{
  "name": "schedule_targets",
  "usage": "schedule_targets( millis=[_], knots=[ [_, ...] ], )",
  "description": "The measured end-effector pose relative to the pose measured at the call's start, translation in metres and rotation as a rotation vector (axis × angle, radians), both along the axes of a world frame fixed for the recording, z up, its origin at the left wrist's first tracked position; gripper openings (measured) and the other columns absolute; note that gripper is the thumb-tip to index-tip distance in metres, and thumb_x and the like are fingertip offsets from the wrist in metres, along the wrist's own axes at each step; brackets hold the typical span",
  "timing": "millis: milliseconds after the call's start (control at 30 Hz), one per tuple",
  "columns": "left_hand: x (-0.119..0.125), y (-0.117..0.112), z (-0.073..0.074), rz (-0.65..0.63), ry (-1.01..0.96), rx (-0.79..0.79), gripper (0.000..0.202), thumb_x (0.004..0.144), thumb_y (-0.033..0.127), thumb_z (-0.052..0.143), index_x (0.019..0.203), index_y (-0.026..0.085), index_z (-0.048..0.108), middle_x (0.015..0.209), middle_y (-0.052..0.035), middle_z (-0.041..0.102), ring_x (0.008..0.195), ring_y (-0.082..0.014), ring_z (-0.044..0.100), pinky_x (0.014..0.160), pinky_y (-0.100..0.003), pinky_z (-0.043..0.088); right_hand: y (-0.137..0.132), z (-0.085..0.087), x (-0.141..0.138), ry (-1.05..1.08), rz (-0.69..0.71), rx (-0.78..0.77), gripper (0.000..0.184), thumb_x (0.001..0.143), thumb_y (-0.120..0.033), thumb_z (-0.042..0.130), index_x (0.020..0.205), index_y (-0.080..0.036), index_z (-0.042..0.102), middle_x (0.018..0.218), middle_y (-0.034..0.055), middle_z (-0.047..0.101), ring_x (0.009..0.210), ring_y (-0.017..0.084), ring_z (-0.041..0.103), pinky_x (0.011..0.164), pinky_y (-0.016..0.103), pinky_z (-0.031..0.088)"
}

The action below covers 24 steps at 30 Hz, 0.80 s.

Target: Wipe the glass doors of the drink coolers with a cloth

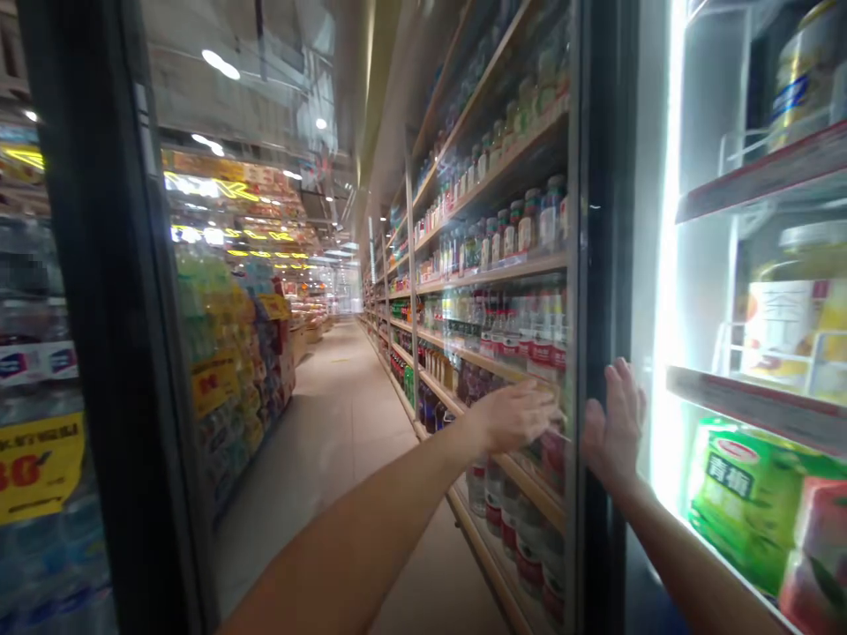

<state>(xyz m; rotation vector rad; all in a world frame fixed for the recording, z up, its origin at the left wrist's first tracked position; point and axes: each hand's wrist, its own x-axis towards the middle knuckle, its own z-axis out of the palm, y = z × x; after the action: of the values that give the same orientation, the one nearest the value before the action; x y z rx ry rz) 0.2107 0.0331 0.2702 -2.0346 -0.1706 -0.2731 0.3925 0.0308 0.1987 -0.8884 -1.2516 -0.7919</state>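
Note:
A glass door with a dark frame (602, 220) stands in front of me. My left hand (520, 416) reaches across the glass with its fingers stretched toward that frame, slightly blurred; whether it touches the glass I cannot tell. At the frame's lit inner side is my right hand (615, 428), fingers raised and thumb apart, nothing held. Just right of it, a bright cooler shows a green pack (741, 503) with white lettering, a yellow drink bottle (781, 309) and a gold-and-silver can (798, 75).
Shelves of bottles (509, 234) line the aisle seen in or through the glass. Stacked drinks (231, 353) with yellow price signs stand along its left side. A pale floor (337, 379) runs between them. Cooler shelf edges (760, 410) jut out at the right.

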Motion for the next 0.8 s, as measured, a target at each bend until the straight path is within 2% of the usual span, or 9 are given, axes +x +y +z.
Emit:
schedule_targets(
  millis=[133,167,300,333,467,533,633,700,800],
  knots=[
    [0.002,0.002,0.031,0.139,-0.39,0.069,0.04,0.092,0.018,0.03,0.127,0.014,0.047,0.137,-0.0048,0.046,0.13,-0.021,0.037,0.107,-0.042,0.028,-0.004,0.007,-0.001,0.006,0.017,0.047,0.055,0.088,-0.021,0.037,0.142,-0.021,0.026,0.145,0.0142,0.033,0.135,0.028,0.028,0.106,0.057,0.024],
    [-0.001,0.001,0.033,0.132,-0.381,0.077,0.04,0.091,0.018,0.031,0.128,0.014,0.047,0.137,-0.0052,0.045,0.129,-0.0211,0.037,0.107,-0.042,0.029,-0.004,0.007,-0.003,0.001,0.02,0.042,0.055,0.088,-0.021,0.037,0.142,-0.021,0.026,0.145,0.014,0.033,0.135,0.028,0.028,0.105,0.057,0.024],
    [-0.03,0.0,0.031,-0.038,0.006,0.066,0.034,0.091,0.021,0.036,0.12,0.02,0.054,0.132,-0.001,0.051,0.125,-0.0144,0.043,0.106,-0.035,0.031,0.001,0.003,-0.018,-0.045,0.027,0.009,0.055,0.088,-0.022,0.038,0.141,-0.023,0.026,0.144,0.0137,0.035,0.133,0.027,0.032,0.105,0.056,0.026],
    [-0.039,0.0,0.035,-0.042,0.005,0.074,0.034,0.091,0.022,0.036,0.12,0.021,0.054,0.131,-0.0005,0.052,0.125,-0.0143,0.043,0.107,-0.035,0.03,0.003,0.003,-0.022,-0.058,0.029,-0.002,0.055,0.088,-0.022,0.038,0.141,-0.024,0.026,0.143,0.0135,0.036,0.133,0.027,0.032,0.105,0.055,0.026],
    [-0.066,-0.004,0.062,0.122,-0.504,0.192,0.041,0.092,0.023,0.034,0.131,0.015,0.042,0.138,-0.0066,0.043,0.131,-0.0217,0.035,0.109,-0.045,0.025,0.011,0.015,-0.047,-0.067,0.046,-0.014,0.054,0.089,-0.024,0.036,0.141,-0.025,0.026,0.143,0.0128,0.036,0.134,0.026,0.031,0.105,0.054,0.025],
    [-0.074,-0.008,0.063,0.175,-0.636,0.224,0.043,0.092,0.022,0.035,0.134,0.013,0.038,0.141,-0.0093,0.04,0.133,-0.0239,0.03,0.109,-0.046,0.025,0.014,0.027,-0.064,-0.083,0.061,0.004,0.054,0.089,-0.024,0.035,0.142,-0.024,0.025,0.144,0.0124,0.036,0.135,0.025,0.029,0.106,0.052,0.025],
    [-0.091,-0.018,0.052,0.144,-0.364,0.188,0.043,0.091,0.021,0.037,0.133,0.015,0.038,0.14,-0.0076,0.041,0.133,-0.0198,0.03,0.11,-0.039,0.025,0.015,0.046,-0.089,-0.136,0.071,0.034,0.055,0.088,-0.023,0.037,0.142,-0.024,0.023,0.144,0.0117,0.036,0.135,0.024,0.028,0.107,0.05,0.024],
    [-0.109,-0.024,0.054,0.133,-0.216,0.158,0.043,0.091,0.021,0.038,0.134,0.017,0.037,0.14,-0.0057,0.041,0.133,-0.0173,0.03,0.111,-0.037,0.024,0.014,0.056,-0.101,-0.167,0.077,0.036,0.056,0.088,-0.023,0.038,0.142,-0.024,0.023,0.144,0.0117,0.036,0.136,0.023,0.028,0.107,0.049,0.023],
    [-0.142,-0.032,0.075,0.199,-0.472,0.179,0.047,0.09,0.021,0.039,0.137,0.019,0.032,0.142,-0.0062,0.039,0.135,-0.0193,0.026,0.112,-0.041,0.022,0.012,0.064,-0.111,-0.178,0.091,0.029,0.056,0.088,-0.024,0.037,0.142,-0.024,0.022,0.145,0.0116,0.034,0.136,0.024,0.027,0.108,0.049,0.022]
  ],
)
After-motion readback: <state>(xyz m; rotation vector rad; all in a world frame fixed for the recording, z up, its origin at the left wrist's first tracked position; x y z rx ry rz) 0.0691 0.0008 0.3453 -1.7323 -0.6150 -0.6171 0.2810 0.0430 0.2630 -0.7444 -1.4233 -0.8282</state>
